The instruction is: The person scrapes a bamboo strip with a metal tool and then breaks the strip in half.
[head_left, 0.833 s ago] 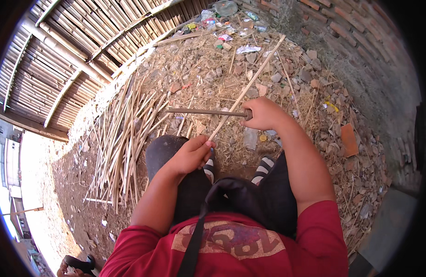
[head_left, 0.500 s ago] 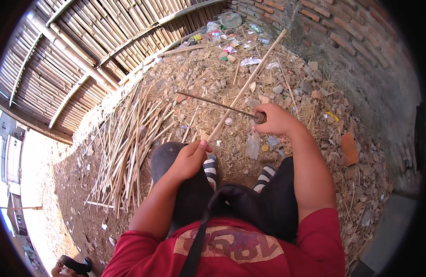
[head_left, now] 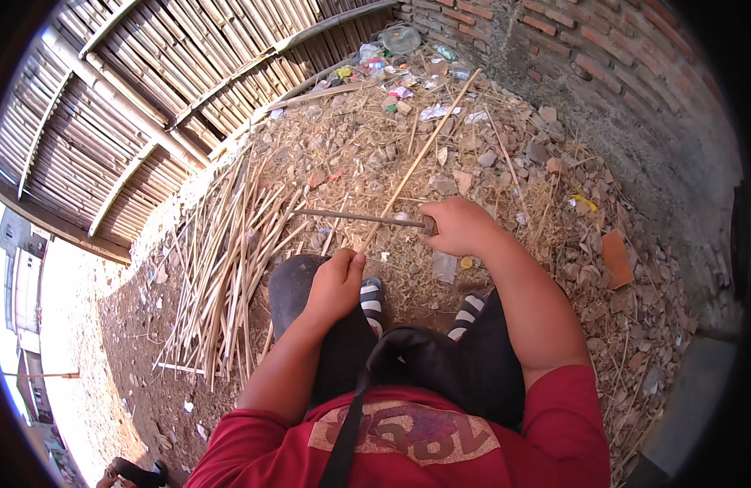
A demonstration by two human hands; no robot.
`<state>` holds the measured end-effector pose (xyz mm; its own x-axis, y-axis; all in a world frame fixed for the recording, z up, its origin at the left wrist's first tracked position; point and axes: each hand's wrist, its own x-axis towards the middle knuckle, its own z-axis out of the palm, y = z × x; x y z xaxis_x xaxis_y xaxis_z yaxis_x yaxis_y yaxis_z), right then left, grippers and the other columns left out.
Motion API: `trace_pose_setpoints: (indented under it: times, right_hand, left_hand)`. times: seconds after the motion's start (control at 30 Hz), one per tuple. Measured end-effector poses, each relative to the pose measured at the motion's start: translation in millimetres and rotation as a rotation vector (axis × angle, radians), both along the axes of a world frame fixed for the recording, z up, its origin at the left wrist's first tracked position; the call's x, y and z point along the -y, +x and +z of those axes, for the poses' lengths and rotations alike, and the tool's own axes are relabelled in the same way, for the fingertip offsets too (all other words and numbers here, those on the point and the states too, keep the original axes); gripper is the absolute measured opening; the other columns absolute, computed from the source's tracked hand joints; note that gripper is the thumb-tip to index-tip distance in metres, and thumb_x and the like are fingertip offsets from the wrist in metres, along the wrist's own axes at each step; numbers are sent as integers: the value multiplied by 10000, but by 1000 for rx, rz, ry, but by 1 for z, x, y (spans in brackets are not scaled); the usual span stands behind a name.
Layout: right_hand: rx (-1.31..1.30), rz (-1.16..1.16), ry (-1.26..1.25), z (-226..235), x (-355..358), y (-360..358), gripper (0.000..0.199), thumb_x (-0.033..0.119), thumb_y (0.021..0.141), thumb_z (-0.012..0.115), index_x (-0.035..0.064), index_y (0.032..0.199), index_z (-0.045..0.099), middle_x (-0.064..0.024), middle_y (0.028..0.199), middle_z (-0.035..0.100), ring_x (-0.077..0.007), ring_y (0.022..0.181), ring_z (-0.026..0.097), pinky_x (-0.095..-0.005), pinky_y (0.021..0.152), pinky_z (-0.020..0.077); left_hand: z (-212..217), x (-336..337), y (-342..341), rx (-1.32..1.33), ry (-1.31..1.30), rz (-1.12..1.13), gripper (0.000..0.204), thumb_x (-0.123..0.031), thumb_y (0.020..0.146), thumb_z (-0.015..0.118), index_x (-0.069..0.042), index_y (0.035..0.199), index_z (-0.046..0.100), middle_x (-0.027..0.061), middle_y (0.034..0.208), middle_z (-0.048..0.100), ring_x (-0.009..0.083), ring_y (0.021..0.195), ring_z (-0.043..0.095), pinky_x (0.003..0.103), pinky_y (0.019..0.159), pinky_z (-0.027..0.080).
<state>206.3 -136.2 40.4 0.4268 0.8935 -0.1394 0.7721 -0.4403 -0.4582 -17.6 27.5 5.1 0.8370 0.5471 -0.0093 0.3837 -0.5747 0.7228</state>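
Ok, R hand (head_left: 461, 228) w/ knife (head_left: 355, 216)

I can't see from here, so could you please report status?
Left hand closed on pale stick. Right hand gripping dark tool, crossing stick in view. Stick pile at left.

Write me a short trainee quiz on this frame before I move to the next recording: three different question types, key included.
1. Multiple choice. What does the left grip hold?
(a) a hammer
(b) a pale stick
(c) a brick

2. True or false. A pile of loose sticks lies on the left side of the view.

3. Short answer. Which way does the long dark tool point from the right grip?

Key: 1. b; 2. true; 3. to the left.
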Motion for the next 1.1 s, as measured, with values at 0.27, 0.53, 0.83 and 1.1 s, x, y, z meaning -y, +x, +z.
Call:
trace_pose_setpoints:
  times: [0.27,0.53,0.83,1.1]
  right_hand:
    - [-48,-211,88,-38,-15,25,273,303,801,742,79,944,679,-162,927,707,-367,920,685,-466,797,543]
    - [-182,-153,-1,-42,-18,23,432,265,778,739,31,1138,690,-185,990,725,-346,938,696,-455,831,543]
    - [-123,-47,-29,-30,-24,7,482,241,765,725,5,1182,673,-202,961,714,-350,884,693,-435,800,546]
    - [-25,-29,32,-31,-24,7,432,225,765,724,-3,1131,684,-190,925,717,-349,867,693,-427,778,544]
  left_hand:
    - [2,1,3,-60,17,-10,285,-264,1020,561,10,1028,637,235,835,668,407,838,671,457,753,506]
    - [-1,-4,3,-35,-41,-32,293,-265,1030,554,16,1028,638,214,811,659,345,791,663,418,738,503]
    - [-5,-7,-2,-36,-111,-52,296,-252,1037,540,27,1026,637,205,832,660,305,811,659,398,758,500]
    - [-10,-8,1,-28,-78,-78,293,-252,1040,531,25,1023,625,196,813,650,303,796,649,397,755,497]
